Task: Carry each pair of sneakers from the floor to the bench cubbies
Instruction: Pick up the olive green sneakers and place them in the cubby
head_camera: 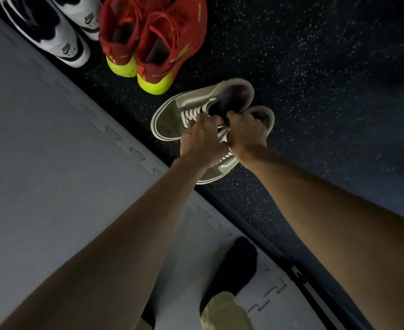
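Olive canvas sneakers (172, 115), white-laced, gripped by both hands (222, 136).

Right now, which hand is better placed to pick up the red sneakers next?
Left, probably. The left hand sits nearer the red sneakers; the right hand is farther. Both currently grip the olive sneakers.

A grey foam mat (53, 144) of interlocking tiles fills the frame from 7 to 10 o'clock, its toothed seams running diagonally. A dark speckled floor (315, 67) covers 12 to 4 o'clock. A black sock (236, 265) rests on the mat at 6 o'clock, with a pale khaki cuff (222, 310) just below it.
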`<state>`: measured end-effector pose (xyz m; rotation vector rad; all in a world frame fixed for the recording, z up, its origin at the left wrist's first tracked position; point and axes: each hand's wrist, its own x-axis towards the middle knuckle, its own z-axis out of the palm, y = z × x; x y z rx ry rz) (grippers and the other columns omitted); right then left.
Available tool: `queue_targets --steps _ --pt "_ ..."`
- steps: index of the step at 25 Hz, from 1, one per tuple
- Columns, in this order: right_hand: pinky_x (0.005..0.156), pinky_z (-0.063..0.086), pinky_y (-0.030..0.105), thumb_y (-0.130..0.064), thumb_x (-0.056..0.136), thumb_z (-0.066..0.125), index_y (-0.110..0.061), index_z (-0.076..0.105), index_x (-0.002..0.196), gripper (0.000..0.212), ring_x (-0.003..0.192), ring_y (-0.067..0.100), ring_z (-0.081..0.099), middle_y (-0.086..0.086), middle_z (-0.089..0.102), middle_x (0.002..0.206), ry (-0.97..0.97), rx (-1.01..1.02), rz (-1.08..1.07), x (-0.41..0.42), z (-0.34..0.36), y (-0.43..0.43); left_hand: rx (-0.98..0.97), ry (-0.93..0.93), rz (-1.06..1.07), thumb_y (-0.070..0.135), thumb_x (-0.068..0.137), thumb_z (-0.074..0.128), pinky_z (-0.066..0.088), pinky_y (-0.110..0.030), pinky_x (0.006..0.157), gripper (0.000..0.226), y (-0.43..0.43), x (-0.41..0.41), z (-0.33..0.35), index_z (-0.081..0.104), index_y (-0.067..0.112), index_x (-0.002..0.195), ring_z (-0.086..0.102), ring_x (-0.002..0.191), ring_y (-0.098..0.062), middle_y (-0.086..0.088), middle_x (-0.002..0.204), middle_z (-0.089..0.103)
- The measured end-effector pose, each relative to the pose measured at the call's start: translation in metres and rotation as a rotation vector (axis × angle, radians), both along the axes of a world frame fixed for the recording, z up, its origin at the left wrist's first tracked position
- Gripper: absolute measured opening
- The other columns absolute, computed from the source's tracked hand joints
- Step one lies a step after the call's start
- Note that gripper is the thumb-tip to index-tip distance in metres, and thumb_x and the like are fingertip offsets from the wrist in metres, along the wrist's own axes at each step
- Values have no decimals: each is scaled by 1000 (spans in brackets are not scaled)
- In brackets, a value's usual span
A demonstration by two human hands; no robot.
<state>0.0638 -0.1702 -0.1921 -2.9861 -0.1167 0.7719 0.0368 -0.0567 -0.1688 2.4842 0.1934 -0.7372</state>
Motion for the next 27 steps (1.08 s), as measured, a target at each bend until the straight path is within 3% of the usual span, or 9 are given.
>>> queue_targets --steps 6,12,15,17,19,20,22,24,27 --pt "60 44 33 -18 94 53 -20 68 101 17 83 28 67 8 70 92 -53 -1 -204 -35 -3 -17 -92 -30 -25 32 83 70 43 -38 94 58 -13 -21 -2 47 23 135 49 123 -25 0 137 49" --pt "68 59 41 -25 82 67 -15 72 92 15 75 27 68 10 71 83 -108 220 -833 -72 1 4 -164 -102 -138 12 80 71 43 -42 105 69 -14 -30 0 43 25 142 41 134 -21 5 152 35" --pt "67 52 28 -29 86 68 -13 71 97 20 83 23 68 6 71 91 -47 398 -1218 -65 -1 14 -172 -186 -130 9 82 68 42 -42 107 62 -13 -19 2 48 25 138 40 136 -22 2 152 38" --pt "58 45 17 -39 85 69 -13 69 100 30 82 17 68 2 72 93 30 458 -1291 -58 -8 21 -109 -214 -29 15 81 70 45 -41 102 59 -5 -17 0 50 25 136 44 132 -23 -1 147 43" --pt "47 47 17 -41 80 74 -9 67 102 40 66 15 69 3 73 82 167 557 -1256 -56 -11 26 -18 -176 147 20 80 73 46 -40 97 60 4 -22 -4 48 24 135 46 125 -24 -3 139 47" --pt "50 53 23 -40 77 77 -9 66 101 41 62 18 68 5 72 77 226 552 -1159 -57 -13 25 0 -137 220 21 79 73 46 -39 95 62 7 -28 -7 47 23 135 47 122 -25 -5 135 48" --pt "64 59 36 -48 78 73 -15 67 98 39 72 21 67 2 70 82 226 338 -791 -63 -12 21 -12 -69 293 23 78 75 44 -39 92 65 9 -41 -13 45 22 136 48 121 -26 -7 132 48" --pt "67 56 33 -56 80 68 -20 68 96 39 79 20 66 0 68 89 87 188 -511 -70 -13 17 -32 -58 336 26 78 75 43 -37 88 67 11 -50 -22 43 22 137 50 120 -27 -8 131 50" --pt "73 54 33 -48 78 75 -15 62 106 45 88 23 66 3 67 99 91 244 -404 -79 -22 18 -31 2 463 24 81 70 37 -35 85 60 17 -50 -34 43 22 134 52 116 -28 -8 125 55"
